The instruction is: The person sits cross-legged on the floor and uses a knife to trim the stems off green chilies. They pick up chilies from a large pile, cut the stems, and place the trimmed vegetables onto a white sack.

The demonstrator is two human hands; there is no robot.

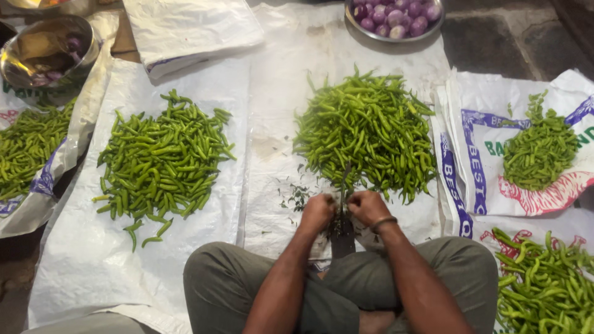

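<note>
- Crossed legs in grey trousers [247, 284]: nearest the camera, seated on the floor, bracing an upright blade [342, 192] between the hands.
- Middle chilli heap [365, 130]: slim, glossy green, just beyond both hands, within reach.
- Left chilli heap [162, 164]: well apart.
- Small cut pile [539, 151]: right sack.
- Left hand [317, 213], right hand [369, 207]: grip closed; contents hidden.

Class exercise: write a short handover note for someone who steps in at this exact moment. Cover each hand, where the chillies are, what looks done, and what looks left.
Left hand and right hand: both closed, either side of an upright blade, apparently gripping chillies; exact grip unclear.
Middle chilli pile lies straight ahead, beyond the hands.
Done, apparently: small cut pieces heaped on the right sack.
Left, apparently: the middle pile, the left pile, and further whole chillies at the far left and lower right.
</note>
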